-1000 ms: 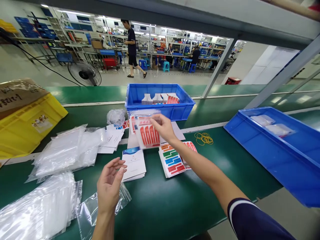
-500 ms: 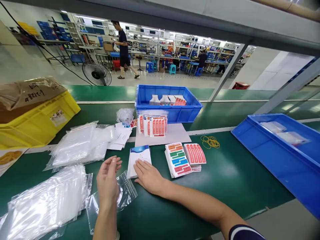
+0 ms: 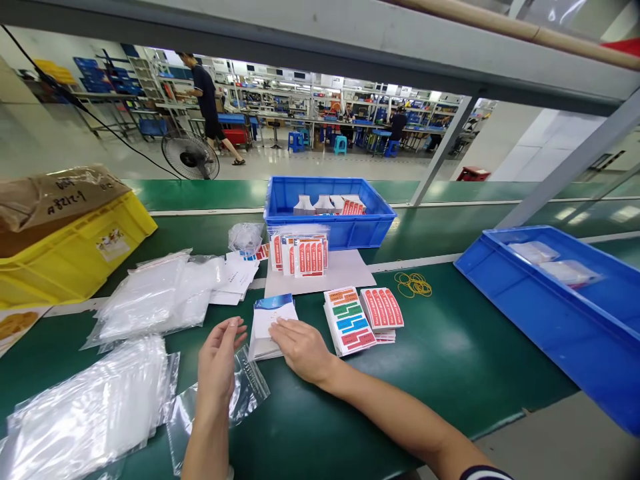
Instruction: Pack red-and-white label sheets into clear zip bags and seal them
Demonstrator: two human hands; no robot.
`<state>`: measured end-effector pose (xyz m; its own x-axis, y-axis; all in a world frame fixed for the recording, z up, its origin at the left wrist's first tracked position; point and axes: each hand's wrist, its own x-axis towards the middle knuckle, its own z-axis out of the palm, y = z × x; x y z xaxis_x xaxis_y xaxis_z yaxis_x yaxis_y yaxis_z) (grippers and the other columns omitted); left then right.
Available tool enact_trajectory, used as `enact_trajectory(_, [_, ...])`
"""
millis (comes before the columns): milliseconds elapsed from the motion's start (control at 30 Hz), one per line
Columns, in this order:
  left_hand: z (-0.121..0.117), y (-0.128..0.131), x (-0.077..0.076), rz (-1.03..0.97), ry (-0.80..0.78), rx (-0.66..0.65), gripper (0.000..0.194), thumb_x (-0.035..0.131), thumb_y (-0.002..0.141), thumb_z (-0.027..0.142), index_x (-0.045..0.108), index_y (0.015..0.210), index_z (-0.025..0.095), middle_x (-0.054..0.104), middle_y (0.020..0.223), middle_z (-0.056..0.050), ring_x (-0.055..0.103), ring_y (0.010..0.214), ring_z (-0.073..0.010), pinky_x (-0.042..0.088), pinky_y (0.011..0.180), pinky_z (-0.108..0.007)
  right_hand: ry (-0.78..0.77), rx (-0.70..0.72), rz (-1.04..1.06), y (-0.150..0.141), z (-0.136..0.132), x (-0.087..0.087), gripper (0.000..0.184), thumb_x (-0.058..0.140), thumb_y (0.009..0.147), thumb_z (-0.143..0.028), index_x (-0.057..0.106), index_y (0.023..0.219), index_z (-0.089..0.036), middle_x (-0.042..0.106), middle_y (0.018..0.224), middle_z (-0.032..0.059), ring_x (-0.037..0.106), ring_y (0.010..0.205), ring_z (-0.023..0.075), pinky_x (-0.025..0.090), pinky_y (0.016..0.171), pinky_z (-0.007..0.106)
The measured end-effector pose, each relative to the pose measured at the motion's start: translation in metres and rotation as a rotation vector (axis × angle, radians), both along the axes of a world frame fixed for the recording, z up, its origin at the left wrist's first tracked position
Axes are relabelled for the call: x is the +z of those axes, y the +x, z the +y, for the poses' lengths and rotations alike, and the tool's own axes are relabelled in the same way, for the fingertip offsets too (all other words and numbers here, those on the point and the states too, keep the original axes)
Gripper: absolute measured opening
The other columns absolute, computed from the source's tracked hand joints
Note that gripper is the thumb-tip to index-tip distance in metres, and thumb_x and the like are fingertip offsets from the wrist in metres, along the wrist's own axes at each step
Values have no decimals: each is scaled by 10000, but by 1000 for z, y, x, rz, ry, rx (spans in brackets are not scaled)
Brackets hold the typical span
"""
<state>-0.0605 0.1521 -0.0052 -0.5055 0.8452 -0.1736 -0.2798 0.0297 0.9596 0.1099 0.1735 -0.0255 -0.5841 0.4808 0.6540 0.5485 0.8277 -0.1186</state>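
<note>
Clear bag (image 3: 249, 385): lying flat, mouth rightward.
Left hand (image 3: 219, 357): fingers loosely curled, slightly apart, empty.
Right hand (image 3: 303, 350): fingers together on the top booklet (image 3: 273, 325); thumb hidden, grip unclear.
Top booklet: askew on its stack (image 3: 261, 351); best parted singly.

Right hand (image 3: 303, 348) palm down

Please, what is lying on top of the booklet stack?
The right hand rests on the booklet stack, whose top booklet has a blue upper band. What the hand covers cannot be seen.
</note>
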Motion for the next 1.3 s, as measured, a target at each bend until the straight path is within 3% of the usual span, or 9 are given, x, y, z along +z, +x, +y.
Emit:
enact_trajectory(133, [-6, 12, 11, -453, -35, -322, 519, 575, 781, 580, 654, 1014, 123, 660, 1035, -134, 609, 1004, -286, 455, 944, -459, 103, 24, 135, 1, -12, 26, 306, 428, 907, -103, 589, 1167, -111, 631, 1200, 53, 486, 1240, 142, 409, 1067, 280])
enact_trajectory(233, [-12, 23, 15, -794, 92, -564, 755, 363, 829, 697, 554, 1240, 94, 579, 1243, -184, 469, 1229, -354, 340, 1051, -530, 92, 118, 39, -4, -28, 34, 267, 426, 928, -163, 601, 1127, -126, 617, 1220, 33, 474, 1243, 148, 399, 1073, 278])
enact_trajectory(433, [-19, 32, 7, -1018, 356, -850, 901, 201, 822, 759, 238, 1467, 130, 306, 1491, -141, 153, 1399, -338, 71, 1145, -532, -36, 48, -174, 1, -42, 43, 632, 413, 942, -489, 361, 1386, -43, 351, 1454, 155, 204, 1401, 276, 324, 1121, 416])
enact_trajectory(733, [-21, 30, 17, -875, 340, -694, 962, 266, 759, 816, 260, 1460, 157, 354, 1460, -175, 211, 1379, -370, 169, 1096, -609, 256, 204, -99, 12, -35, 22, 296, 408, 943, -159, 597, 1164, -104, 586, 1267, 51, 355, 1343, 158, 351, 1120, 269])
enact_trajectory(833, [-17, 21, 17, -813, 326, -586, 905, 312, 765, 797, 355, 1421, 176, 436, 1411, -160, 267, 1360, -368, 221, 1087, -594, 252, 183, 43, 20, -28, 34, 307, 414, 923, -144, 597, 1167, -111, 612, 1228, 59, 375, 1331, 142, 413, 1077, 277])
enact_trajectory(967, [-14, -2, 18, -716, 396, -353, 728, 383, 806, 720, 422, 1376, 270, 487, 1384, -92, 314, 1344, -347, 248, 1081, -589, 268, -9, 235, 30, -14, 52, 377, 369, 909, -124, 562, 1233, -137, 597, 1244, 90, 384, 1328, 164, 443, 1036, 337])
enact_trajectory(1033, [-16, -11, 21, -658, 444, -291, 722, 386, 812, 707, 418, 1379, 261, 465, 1402, -98, 311, 1344, -352, 230, 1082, -604, 240, -47, 172, 30, -11, 49, 386, 359, 915, -121, 557, 1245, -157, 569, 1283, 77, 369, 1338, 186, 430, 1032, 356])
enact_trajectory(1200, [-24, -17, 32, -577, 458, -294, 808, 356, 803, 729, 374, 1410, 197, 389, 1442, -164, 296, 1337, -400, 115, 1082, -660, -3, 137, -279, 39, -19, 19, 320, 385, 979, -304, 593, 1165, -149, 571, 1284, 64, 414, 1300, 199, 388, 1054, 352])
enact_trajectory(1300, [-23, -8, 32, -623, 453, -355, 809, 357, 804, 725, 343, 1426, 208, 366, 1454, -171, 289, 1338, -408, 79, 1084, -661, -121, 30, -310, 69, -28, 14, 434, 426, 959, -410, 482, 1310, -162, 461, 1395, 71, 312, 1362, 206, 350, 1089, 387])
